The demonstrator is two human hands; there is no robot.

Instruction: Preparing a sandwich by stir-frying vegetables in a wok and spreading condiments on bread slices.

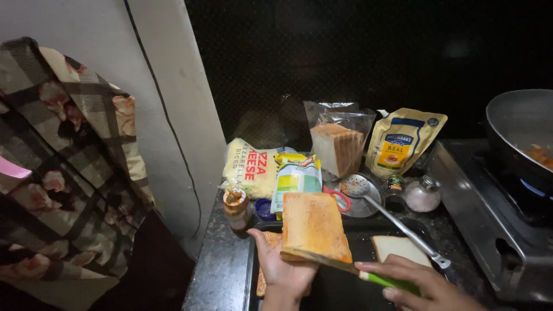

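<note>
My left hand (285,270) holds up a slice of bread (314,227) coated with orange-red sauce, tilted toward me. My right hand (415,282) grips a green-handled knife (387,280) whose blade lies under the slice's lower edge. Both hands hover over a dark tray (357,247). A plain white bread slice (397,249) lies on the tray at the right, and another sauced slice (269,239) shows behind my left hand.
Behind the tray stand a bag of sliced bread (337,144), a yellow mayonnaise pouch (403,141), a shredded cheese bag (253,167), a green-yellow pouch (296,178), a sauce bottle (236,207), a slotted ladle (374,201) and a shaker (423,193). A pan (518,132) sits on the stove (489,219) at the right.
</note>
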